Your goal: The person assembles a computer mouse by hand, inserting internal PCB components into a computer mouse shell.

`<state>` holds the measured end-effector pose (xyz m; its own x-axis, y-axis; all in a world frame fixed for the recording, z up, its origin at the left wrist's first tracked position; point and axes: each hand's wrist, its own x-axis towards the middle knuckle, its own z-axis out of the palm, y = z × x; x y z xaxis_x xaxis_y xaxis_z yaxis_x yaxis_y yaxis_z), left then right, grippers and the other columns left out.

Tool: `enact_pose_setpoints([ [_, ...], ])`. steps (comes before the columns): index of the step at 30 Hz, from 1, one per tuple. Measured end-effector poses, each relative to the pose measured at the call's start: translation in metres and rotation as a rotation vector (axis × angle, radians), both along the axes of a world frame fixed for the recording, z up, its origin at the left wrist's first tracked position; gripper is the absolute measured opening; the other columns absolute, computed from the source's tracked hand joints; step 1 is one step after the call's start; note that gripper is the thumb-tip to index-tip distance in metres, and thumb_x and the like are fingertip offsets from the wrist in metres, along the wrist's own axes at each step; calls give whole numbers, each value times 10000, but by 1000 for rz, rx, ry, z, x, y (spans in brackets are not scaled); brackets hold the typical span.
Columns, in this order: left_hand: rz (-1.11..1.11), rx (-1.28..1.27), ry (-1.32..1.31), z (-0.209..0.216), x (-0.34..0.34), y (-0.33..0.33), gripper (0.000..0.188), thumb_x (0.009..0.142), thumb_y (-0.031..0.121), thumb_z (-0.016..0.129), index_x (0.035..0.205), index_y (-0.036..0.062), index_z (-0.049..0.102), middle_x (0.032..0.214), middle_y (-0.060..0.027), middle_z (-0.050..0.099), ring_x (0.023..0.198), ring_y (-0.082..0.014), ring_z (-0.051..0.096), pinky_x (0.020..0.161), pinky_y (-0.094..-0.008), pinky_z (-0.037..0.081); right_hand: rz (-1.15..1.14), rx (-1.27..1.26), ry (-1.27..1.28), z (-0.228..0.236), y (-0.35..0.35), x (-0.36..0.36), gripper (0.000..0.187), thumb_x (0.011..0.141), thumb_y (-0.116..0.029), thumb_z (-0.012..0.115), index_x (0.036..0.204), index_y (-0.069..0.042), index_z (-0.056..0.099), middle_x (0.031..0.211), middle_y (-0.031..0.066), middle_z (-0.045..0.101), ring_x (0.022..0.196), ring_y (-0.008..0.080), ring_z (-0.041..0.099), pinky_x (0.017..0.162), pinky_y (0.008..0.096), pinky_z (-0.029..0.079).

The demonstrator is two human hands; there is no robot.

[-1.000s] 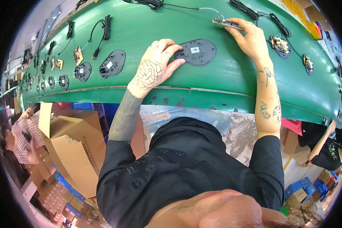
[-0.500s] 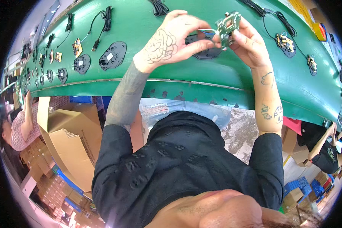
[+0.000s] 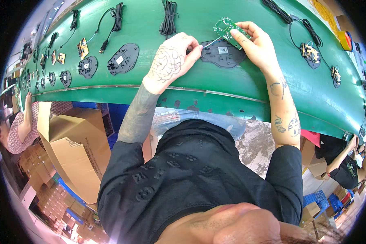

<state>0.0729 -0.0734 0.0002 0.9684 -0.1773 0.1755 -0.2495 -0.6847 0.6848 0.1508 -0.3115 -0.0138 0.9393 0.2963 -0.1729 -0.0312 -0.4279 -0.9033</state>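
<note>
My right hand (image 3: 256,44) grips a green circuit board (image 3: 227,30) by its right edge, thumb on its face, and holds it tilted above the belt. Thin pale wires (image 3: 212,42) run from the board's lower side to my left hand (image 3: 173,59). The fingertips of that hand pinch the end of these wires. Beneath the board lies a black mouse-shaped plastic base (image 3: 223,57) with a small white label, partly covered by the board and my right fingers. A bundled black cable (image 3: 168,18) lies just beyond my left hand.
More black bases (image 3: 123,59) and bundled cables (image 3: 117,18) lie along the green belt (image 3: 150,36) to the left. At right are bases with boards (image 3: 310,55) and a tape roll (image 3: 345,40). A cardboard box (image 3: 75,150) stands at lower left; co-workers (image 3: 341,162) sit either side.
My left hand has moved left, away from the board, stretching the wires between. The board has shifted left and turned flatter. The bundled cable beyond my left hand has come nearer.
</note>
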Motion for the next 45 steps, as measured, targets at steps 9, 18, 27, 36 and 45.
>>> enact_pose_setpoints([
  [9,-32,287,-82,7,7,-3,179,866,229,721,840,61,666,826,-80,583,794,-252,617,716,-373,504,-114,-157,-114,13,11,-5,397,884,-350,733,1145,-52,698,1015,120,751,678,147,655,678,302,540],
  [18,-206,160,59,6,28,3,197,853,181,666,1036,108,667,910,-102,548,909,-257,588,812,-380,491,-147,-160,-307,15,17,-7,377,884,-359,727,1119,-64,714,1018,107,755,663,164,656,673,310,541],
  [27,-310,131,128,4,33,5,273,858,122,642,1128,142,684,926,-74,541,908,-236,586,807,-349,486,-133,193,11,-1,2,7,338,910,-279,761,1157,-52,720,945,22,706,738,47,571,701,216,495],
  [36,-324,122,162,8,36,8,257,881,115,649,1136,134,674,950,-83,551,914,-242,590,814,-345,481,-196,-106,-171,-1,23,1,354,906,-327,762,1170,-94,726,755,-38,610,666,50,511,617,223,446],
  [45,-444,147,184,7,40,19,290,930,120,635,1220,147,636,1033,-84,560,1000,-253,584,890,-355,471,-167,-148,-232,3,30,2,380,910,-357,745,1201,-115,711,824,7,693,718,72,594,672,241,486],
])
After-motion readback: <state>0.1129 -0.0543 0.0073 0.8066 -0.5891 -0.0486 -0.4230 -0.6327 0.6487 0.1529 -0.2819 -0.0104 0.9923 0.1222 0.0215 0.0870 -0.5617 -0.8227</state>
